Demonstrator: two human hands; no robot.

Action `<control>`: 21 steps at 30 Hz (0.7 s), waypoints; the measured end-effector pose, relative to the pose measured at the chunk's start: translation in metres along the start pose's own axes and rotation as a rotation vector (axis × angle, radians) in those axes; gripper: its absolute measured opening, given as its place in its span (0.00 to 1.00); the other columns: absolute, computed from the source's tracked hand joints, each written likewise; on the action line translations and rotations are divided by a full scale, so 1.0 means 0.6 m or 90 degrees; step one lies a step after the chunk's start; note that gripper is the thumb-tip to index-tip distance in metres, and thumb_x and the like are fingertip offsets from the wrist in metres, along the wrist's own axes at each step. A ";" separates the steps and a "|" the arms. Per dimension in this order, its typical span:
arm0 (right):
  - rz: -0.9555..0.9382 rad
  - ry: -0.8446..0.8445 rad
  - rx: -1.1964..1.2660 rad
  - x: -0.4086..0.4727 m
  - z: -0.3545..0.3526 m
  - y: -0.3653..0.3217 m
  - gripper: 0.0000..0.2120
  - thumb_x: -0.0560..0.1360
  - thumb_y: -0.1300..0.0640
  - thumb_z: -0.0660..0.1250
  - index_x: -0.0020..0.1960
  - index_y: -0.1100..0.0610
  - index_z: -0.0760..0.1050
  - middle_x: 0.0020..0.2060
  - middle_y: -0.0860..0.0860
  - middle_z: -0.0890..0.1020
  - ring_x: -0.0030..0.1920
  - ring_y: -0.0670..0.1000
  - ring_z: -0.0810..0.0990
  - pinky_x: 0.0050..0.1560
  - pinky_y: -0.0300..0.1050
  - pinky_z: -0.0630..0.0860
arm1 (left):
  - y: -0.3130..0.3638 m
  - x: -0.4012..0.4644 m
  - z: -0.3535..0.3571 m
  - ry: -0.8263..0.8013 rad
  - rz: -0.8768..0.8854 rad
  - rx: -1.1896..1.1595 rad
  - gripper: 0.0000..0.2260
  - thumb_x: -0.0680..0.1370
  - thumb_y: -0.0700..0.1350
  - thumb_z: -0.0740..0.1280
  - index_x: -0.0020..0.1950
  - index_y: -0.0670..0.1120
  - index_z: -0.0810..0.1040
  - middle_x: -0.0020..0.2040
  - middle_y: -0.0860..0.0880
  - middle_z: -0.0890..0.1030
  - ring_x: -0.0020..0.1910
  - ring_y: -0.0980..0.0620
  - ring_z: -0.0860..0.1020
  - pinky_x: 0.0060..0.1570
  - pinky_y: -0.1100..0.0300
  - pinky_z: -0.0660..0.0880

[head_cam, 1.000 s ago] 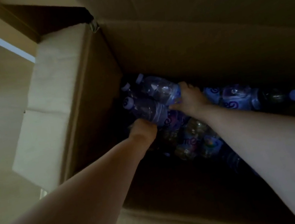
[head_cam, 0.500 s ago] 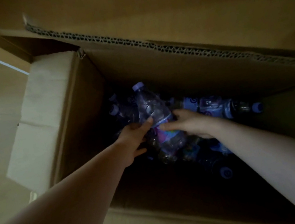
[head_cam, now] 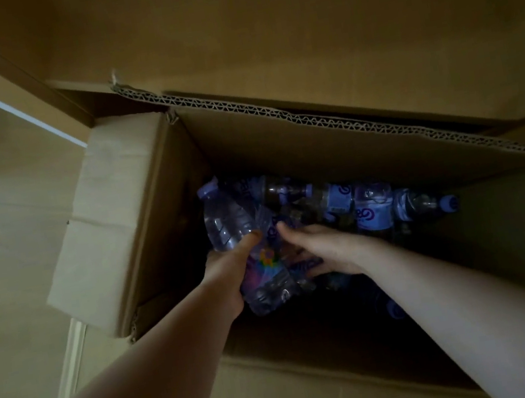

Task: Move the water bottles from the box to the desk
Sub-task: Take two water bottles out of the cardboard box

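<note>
Both my arms reach down into a large open cardboard box point(head_cam: 297, 144). My left hand point(head_cam: 231, 270) grips a clear water bottle point(head_cam: 229, 225) with a purple cap and coloured label, lifted near the box's left wall. My right hand point(head_cam: 322, 251) lies just right of that bottle, thumb up, its fingers curled on another bottle underneath; that bottle is mostly hidden in the dark. Several more bottles point(head_cam: 373, 204) with purple labels lie on their sides along the far wall of the box.
The box's left flap point(head_cam: 111, 217) folds outward over a pale floor. The far flap point(head_cam: 296, 36) stands up behind the opening. The box's near wall point(head_cam: 322, 397) lies under my forearms. The inside is deep and dim.
The bottle in my left hand has come up and swung left, and my left hand now wraps its middle. My right hand has slipped lower onto another bottle.
</note>
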State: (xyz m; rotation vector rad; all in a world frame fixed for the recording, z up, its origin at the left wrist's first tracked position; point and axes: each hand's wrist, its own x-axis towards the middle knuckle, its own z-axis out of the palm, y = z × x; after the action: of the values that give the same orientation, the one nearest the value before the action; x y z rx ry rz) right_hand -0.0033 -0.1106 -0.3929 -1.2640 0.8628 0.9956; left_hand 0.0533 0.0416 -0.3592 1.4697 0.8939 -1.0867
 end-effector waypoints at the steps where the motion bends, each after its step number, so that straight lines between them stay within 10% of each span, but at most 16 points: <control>1: 0.008 0.071 -0.026 0.014 -0.011 0.008 0.32 0.71 0.32 0.65 0.67 0.52 0.72 0.62 0.50 0.77 0.61 0.51 0.75 0.62 0.51 0.73 | 0.000 0.004 -0.003 0.010 -0.003 -0.006 0.22 0.71 0.48 0.75 0.62 0.44 0.75 0.54 0.41 0.82 0.52 0.41 0.81 0.58 0.43 0.76; 6: -0.082 0.309 -0.174 0.086 -0.039 0.057 0.23 0.73 0.54 0.73 0.65 0.56 0.71 0.62 0.56 0.78 0.59 0.55 0.77 0.55 0.43 0.73 | -0.006 0.027 -0.019 0.017 -0.004 0.035 0.23 0.70 0.49 0.75 0.62 0.45 0.75 0.54 0.43 0.82 0.52 0.42 0.81 0.58 0.45 0.76; 12: -0.250 0.257 -0.336 0.152 0.000 0.026 0.46 0.67 0.49 0.76 0.77 0.52 0.55 0.74 0.55 0.63 0.74 0.57 0.61 0.73 0.55 0.62 | -0.019 0.075 -0.016 0.066 0.034 0.048 0.24 0.69 0.48 0.76 0.63 0.46 0.75 0.52 0.44 0.82 0.50 0.46 0.81 0.52 0.52 0.78; 21: -0.296 0.297 -0.334 0.222 0.028 0.001 0.32 0.73 0.54 0.70 0.73 0.49 0.60 0.71 0.53 0.68 0.69 0.57 0.70 0.68 0.49 0.68 | -0.028 0.114 -0.003 0.066 0.053 0.033 0.21 0.67 0.47 0.78 0.57 0.49 0.77 0.47 0.49 0.82 0.45 0.50 0.81 0.45 0.58 0.77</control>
State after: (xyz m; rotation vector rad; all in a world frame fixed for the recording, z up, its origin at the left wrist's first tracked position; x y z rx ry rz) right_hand 0.0419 -0.0781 -0.5148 -2.0882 0.6143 0.5660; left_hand 0.0590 0.0447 -0.4292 1.6032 0.8743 -0.9865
